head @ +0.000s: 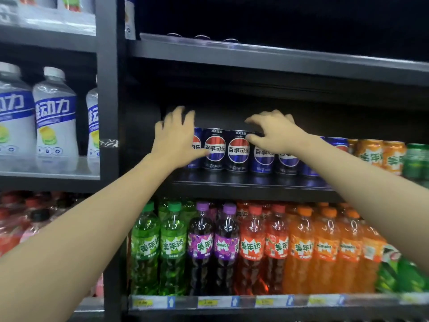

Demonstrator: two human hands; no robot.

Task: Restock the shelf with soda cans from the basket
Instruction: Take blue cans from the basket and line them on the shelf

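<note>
White bottles (pixel 55 122) with blue labels stand at nine o'clock in the neighbouring bay, beyond the dark upright post (pixel 109 135). Next comes the left hand (pixel 176 138), fingers spread and reaching over the top of the leftmost blue can (pixel 196 148) on the middle shelf (pixel 243 182); whether it grips that can or only rests on it I cannot tell, since the hand hides most of it. To its right, at about twelve o'clock from centre, two dark cola cans (pixel 226 151) stand upright and untouched, labels facing out. Then the right hand (pixel 276 133), fingers curled down onto the rim of the next blue can (pixel 263 156), seemingly pinching its top edge between thumb and fingertips. Further toward three o'clock the row runs on into orange cans (pixel 380 156) and a green can (pixel 416 160). Every can's long axis is vertical, and each lies directly under and just ahead of its hand, so the coming move looks like a straight push or nudge back into the row; both hands are equally near their own cans. No basket is in view. Coloured soda bottles (pixel 232 247) fill the shelf below, at six o'clock.
</note>
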